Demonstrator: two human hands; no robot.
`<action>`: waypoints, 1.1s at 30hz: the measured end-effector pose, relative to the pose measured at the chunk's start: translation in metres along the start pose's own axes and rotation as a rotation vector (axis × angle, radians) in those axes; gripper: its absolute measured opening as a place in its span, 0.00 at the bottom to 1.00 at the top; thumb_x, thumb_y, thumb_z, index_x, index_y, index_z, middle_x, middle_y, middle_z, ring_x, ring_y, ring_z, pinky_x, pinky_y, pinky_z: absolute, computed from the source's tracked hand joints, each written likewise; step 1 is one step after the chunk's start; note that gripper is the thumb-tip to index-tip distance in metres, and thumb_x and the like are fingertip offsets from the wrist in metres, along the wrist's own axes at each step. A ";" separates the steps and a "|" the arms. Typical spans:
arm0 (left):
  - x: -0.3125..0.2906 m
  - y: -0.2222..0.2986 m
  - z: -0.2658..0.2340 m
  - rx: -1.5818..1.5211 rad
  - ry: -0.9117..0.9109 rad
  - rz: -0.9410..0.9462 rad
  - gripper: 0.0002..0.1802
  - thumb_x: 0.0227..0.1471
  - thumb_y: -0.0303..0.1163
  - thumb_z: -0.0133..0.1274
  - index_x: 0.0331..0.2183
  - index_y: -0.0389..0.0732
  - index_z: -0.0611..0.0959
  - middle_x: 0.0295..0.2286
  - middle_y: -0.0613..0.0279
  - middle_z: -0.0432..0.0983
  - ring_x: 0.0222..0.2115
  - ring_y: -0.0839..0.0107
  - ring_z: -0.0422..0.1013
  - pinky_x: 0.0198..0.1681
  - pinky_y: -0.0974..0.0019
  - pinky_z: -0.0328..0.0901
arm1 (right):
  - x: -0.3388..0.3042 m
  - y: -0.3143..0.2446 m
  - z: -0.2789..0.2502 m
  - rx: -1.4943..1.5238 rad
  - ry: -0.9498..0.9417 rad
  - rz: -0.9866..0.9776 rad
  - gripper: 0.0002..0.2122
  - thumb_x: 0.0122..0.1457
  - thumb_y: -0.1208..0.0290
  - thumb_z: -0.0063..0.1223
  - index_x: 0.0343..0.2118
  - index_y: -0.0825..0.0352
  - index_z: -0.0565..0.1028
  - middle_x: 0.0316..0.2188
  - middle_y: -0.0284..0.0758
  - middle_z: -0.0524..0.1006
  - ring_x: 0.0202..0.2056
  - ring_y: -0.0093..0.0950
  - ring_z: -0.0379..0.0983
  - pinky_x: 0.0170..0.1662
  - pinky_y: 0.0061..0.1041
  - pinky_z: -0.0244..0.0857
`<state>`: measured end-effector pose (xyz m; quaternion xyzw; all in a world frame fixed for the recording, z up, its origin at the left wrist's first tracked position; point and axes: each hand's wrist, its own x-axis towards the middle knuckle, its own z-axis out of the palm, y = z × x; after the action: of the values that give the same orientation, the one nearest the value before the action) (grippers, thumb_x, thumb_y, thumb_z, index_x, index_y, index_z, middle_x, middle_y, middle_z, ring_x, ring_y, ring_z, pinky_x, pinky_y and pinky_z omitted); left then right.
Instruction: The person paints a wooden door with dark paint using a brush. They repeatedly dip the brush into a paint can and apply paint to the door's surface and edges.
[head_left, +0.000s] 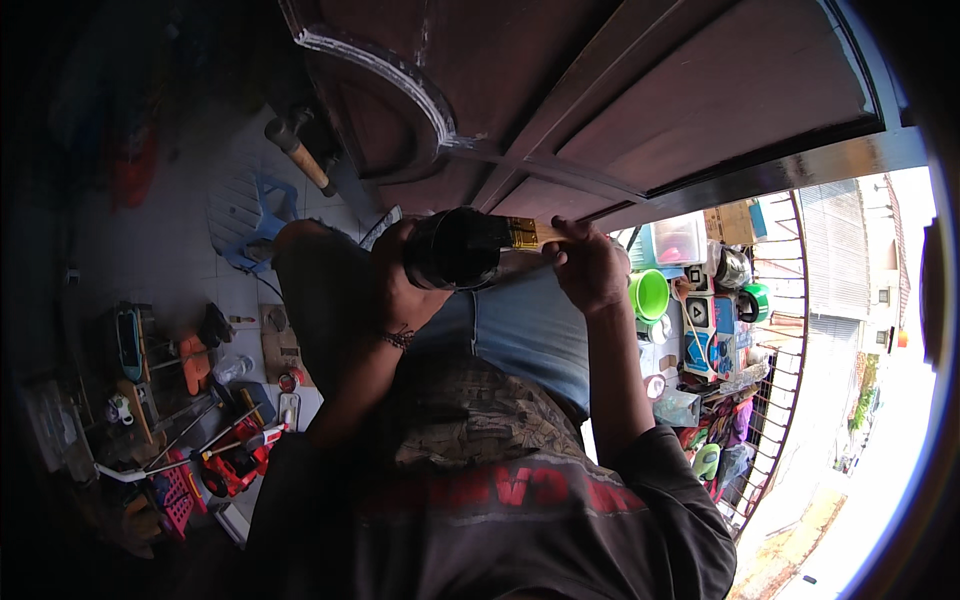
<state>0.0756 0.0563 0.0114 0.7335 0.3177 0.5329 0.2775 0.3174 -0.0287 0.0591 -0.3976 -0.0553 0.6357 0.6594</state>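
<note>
My left hand [408,282] is wrapped round a black paint-covered can [440,258], held above my lap. My right hand [588,265] grips the wooden handle of a paintbrush [522,233]. Its dark bristles reach over the can's rim, and the metal band shows yellowish. How much paint is in the can is too dark to tell. Right in front of me rises a dark brown panelled door [560,110]. A curved moulding [385,75] on it carries whitish streaks, while the frame beside the right panel looks glossy and dark.
A blue plastic stool [255,215] stands on the tiled floor at the left. Below it lie a red toy vehicle [238,460], tools and boxes. To the right, a green bucket [648,292], cartons [712,340] and bags crowd against a metal railing [800,300].
</note>
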 end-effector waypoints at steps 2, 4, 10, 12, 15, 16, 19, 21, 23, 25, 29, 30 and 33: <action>-0.009 -0.008 0.001 -0.047 -0.037 -0.068 0.37 0.32 0.27 0.71 0.47 0.35 0.73 0.39 0.51 0.75 0.39 0.55 0.74 0.44 0.56 0.68 | 0.000 0.015 -0.004 0.316 -0.058 0.158 0.08 0.62 0.73 0.49 0.39 0.71 0.76 0.37 0.39 0.77 0.35 0.32 0.76 0.34 0.18 0.74; -0.017 -0.018 0.000 -0.089 -0.070 -0.110 0.39 0.32 0.27 0.71 0.49 0.36 0.72 0.42 0.52 0.75 0.43 0.58 0.74 0.48 0.58 0.67 | -0.003 0.031 -0.007 0.409 -0.031 0.178 0.08 0.62 0.72 0.50 0.39 0.70 0.76 0.37 0.38 0.77 0.36 0.31 0.76 0.36 0.16 0.75; -0.027 -0.016 0.009 -0.172 -0.133 -0.196 0.46 0.30 0.28 0.73 0.53 0.37 0.70 0.46 0.54 0.73 0.48 0.63 0.72 0.54 0.59 0.66 | -0.027 -0.013 -0.001 0.160 -0.022 -0.371 0.07 0.58 0.73 0.55 0.38 0.66 0.71 0.33 0.36 0.75 0.36 0.35 0.76 0.41 0.28 0.71; -0.023 -0.011 0.007 -0.186 -0.137 -0.248 0.48 0.28 0.29 0.73 0.53 0.37 0.69 0.46 0.55 0.73 0.48 0.62 0.72 0.54 0.59 0.66 | -0.041 -0.062 0.045 -0.203 0.018 -0.741 0.07 0.60 0.74 0.54 0.39 0.69 0.71 0.43 0.42 0.76 0.36 0.34 0.77 0.42 0.29 0.73; -0.029 -0.021 0.002 -0.117 -0.102 -0.270 0.50 0.26 0.31 0.74 0.53 0.36 0.69 0.46 0.54 0.73 0.47 0.60 0.72 0.54 0.57 0.65 | -0.045 -0.124 0.106 -0.902 0.031 -1.486 0.07 0.56 0.84 0.58 0.38 0.72 0.76 0.43 0.43 0.79 0.42 0.34 0.79 0.45 0.30 0.74; -0.031 -0.023 0.003 -0.103 -0.100 -0.281 0.50 0.26 0.31 0.75 0.54 0.36 0.69 0.46 0.53 0.73 0.47 0.60 0.72 0.54 0.57 0.65 | -0.046 -0.141 0.125 -0.975 0.046 -1.662 0.08 0.54 0.85 0.59 0.37 0.71 0.77 0.43 0.44 0.79 0.42 0.35 0.79 0.45 0.30 0.73; -0.027 -0.016 0.004 0.042 -0.107 -0.217 0.52 0.25 0.32 0.75 0.54 0.35 0.69 0.46 0.53 0.73 0.46 0.59 0.73 0.54 0.56 0.65 | -0.031 -0.181 0.160 -1.074 0.078 -1.999 0.09 0.52 0.86 0.61 0.36 0.71 0.78 0.43 0.45 0.80 0.44 0.37 0.79 0.46 0.30 0.73; -0.029 -0.017 0.006 0.039 -0.116 -0.221 0.52 0.24 0.32 0.76 0.54 0.35 0.69 0.46 0.53 0.73 0.46 0.59 0.73 0.54 0.56 0.65 | -0.023 -0.186 0.163 -1.102 0.064 -2.066 0.10 0.50 0.86 0.61 0.36 0.70 0.78 0.42 0.45 0.80 0.44 0.37 0.79 0.46 0.30 0.73; -0.027 -0.013 0.007 0.039 -0.133 -0.235 0.52 0.24 0.32 0.76 0.54 0.35 0.69 0.45 0.53 0.73 0.46 0.59 0.73 0.54 0.56 0.66 | -0.011 -0.184 0.161 -1.134 0.008 -2.045 0.13 0.47 0.87 0.61 0.37 0.69 0.79 0.42 0.43 0.80 0.43 0.38 0.79 0.45 0.32 0.74; -0.025 -0.013 0.009 0.022 -0.136 -0.239 0.52 0.24 0.31 0.76 0.54 0.35 0.69 0.45 0.52 0.73 0.46 0.59 0.73 0.53 0.57 0.66 | -0.017 -0.174 0.154 -1.086 0.032 -2.020 0.13 0.46 0.88 0.61 0.37 0.68 0.79 0.42 0.42 0.80 0.42 0.37 0.79 0.43 0.32 0.74; -0.028 -0.018 0.012 0.053 -0.146 -0.247 0.51 0.24 0.30 0.75 0.54 0.36 0.69 0.45 0.53 0.74 0.46 0.61 0.73 0.53 0.58 0.66 | -0.025 -0.185 0.171 -0.933 0.045 -2.026 0.10 0.49 0.86 0.60 0.36 0.70 0.79 0.40 0.42 0.81 0.41 0.34 0.81 0.42 0.28 0.74; -0.027 -0.018 0.013 0.064 -0.159 -0.249 0.51 0.24 0.30 0.75 0.54 0.36 0.69 0.45 0.53 0.74 0.46 0.61 0.73 0.53 0.58 0.66 | -0.025 -0.190 0.178 -0.908 0.060 -2.032 0.09 0.51 0.86 0.61 0.35 0.71 0.78 0.40 0.42 0.82 0.41 0.33 0.81 0.43 0.27 0.74; -0.028 -0.019 0.015 0.060 -0.174 -0.251 0.51 0.24 0.30 0.76 0.54 0.36 0.69 0.45 0.54 0.74 0.46 0.61 0.73 0.53 0.58 0.66 | -0.014 -0.184 0.168 -0.972 0.009 -1.949 0.10 0.49 0.85 0.60 0.35 0.70 0.79 0.39 0.41 0.81 0.39 0.33 0.81 0.41 0.27 0.75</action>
<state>0.0800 0.0465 -0.0234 0.7393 0.3975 0.4187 0.3466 0.3638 0.0583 0.2886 -0.4035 -0.5898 -0.2515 0.6527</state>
